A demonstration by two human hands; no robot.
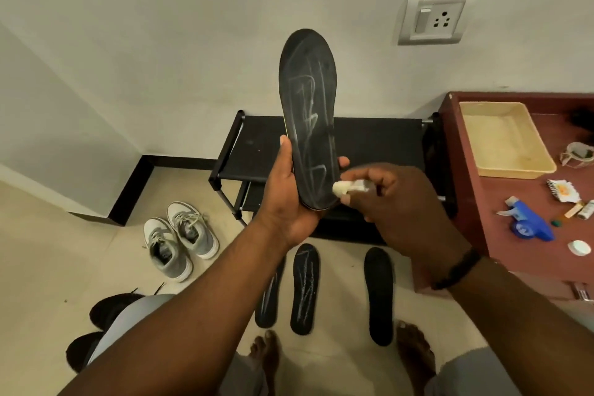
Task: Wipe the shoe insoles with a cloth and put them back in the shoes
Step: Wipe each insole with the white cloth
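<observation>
My left hand (286, 199) holds a black insole (308, 112) upright by its heel end; white streaks run down its face. My right hand (395, 199) pinches a small white piece, which looks like chalk or a rolled cloth (342, 187), and presses its tip against the insole's lower right edge. Three more black insoles lie on the floor below: one partly hidden by my left arm (268, 299), one with white streaks (305, 289), one plain (379, 292). A pair of grey sneakers (180, 238) stands on the floor at the left. Black shoes (106, 309) sit at my lower left.
A black shoe rack (379, 141) stands against the wall behind the insole. At the right is a brown table (501, 202) with a beige tray (501, 138), a blue spray head (527, 225) and small items. My bare feet (414, 354) are at the bottom.
</observation>
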